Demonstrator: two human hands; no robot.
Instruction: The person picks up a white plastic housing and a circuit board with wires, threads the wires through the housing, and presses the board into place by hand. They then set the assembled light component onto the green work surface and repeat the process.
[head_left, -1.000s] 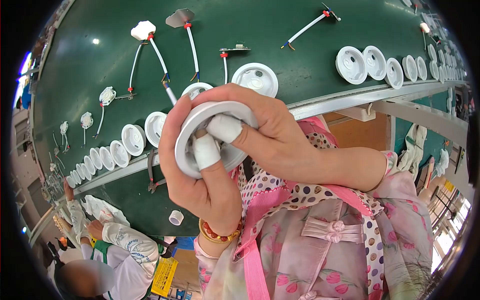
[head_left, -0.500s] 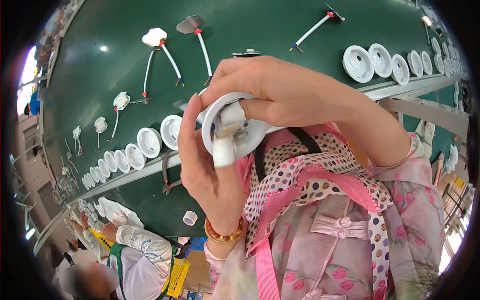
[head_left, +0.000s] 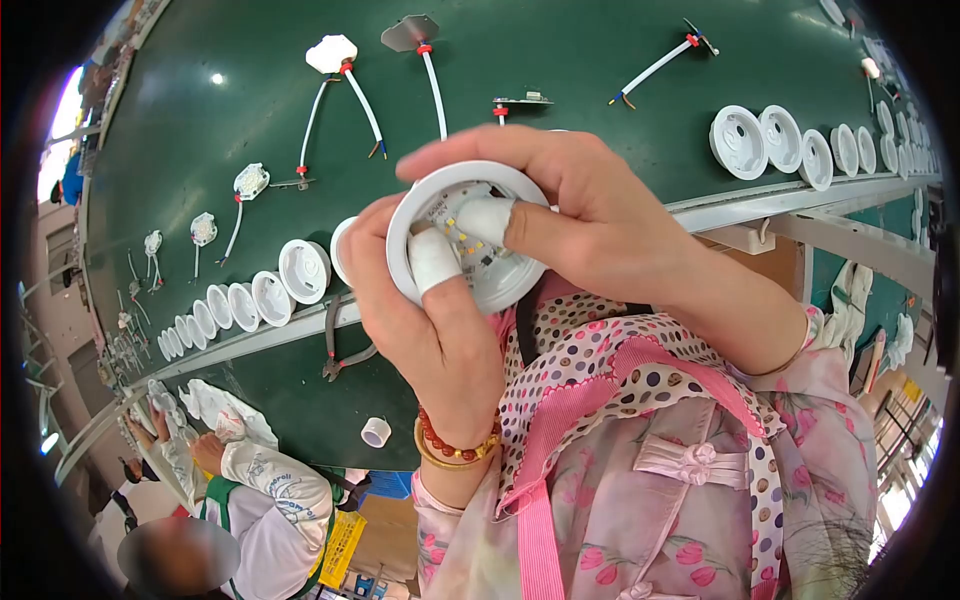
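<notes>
Two taped thumbs are pressed into the open face of one white round lamp housing [head_left: 500, 288], where a few little yellow LED chips show. The left hand [head_left: 430, 335] grips the rim from below and the right hand [head_left: 600, 215] wraps over the top edge, so both are clamped on it. The housing sits dead centre of the frame, held up off the green belt [head_left: 560, 60] and close to the chest.

Two bracelets [head_left: 455, 450] on the left wrist, one beaded and one gold.

Just left of the hands, a row of the same white housings [head_left: 304, 270] runs toward the lower left. I count six before they blur. Another row [head_left: 738, 142] sits at upper right, five clear ones.

Seven wired parts [head_left: 333, 52] are scattered across the top of the belt. One pair of pliers [head_left: 335, 350] and one small white cap [head_left: 376, 432] lie left of the wrist. One co-worker [head_left: 270, 490] at lower left.
</notes>
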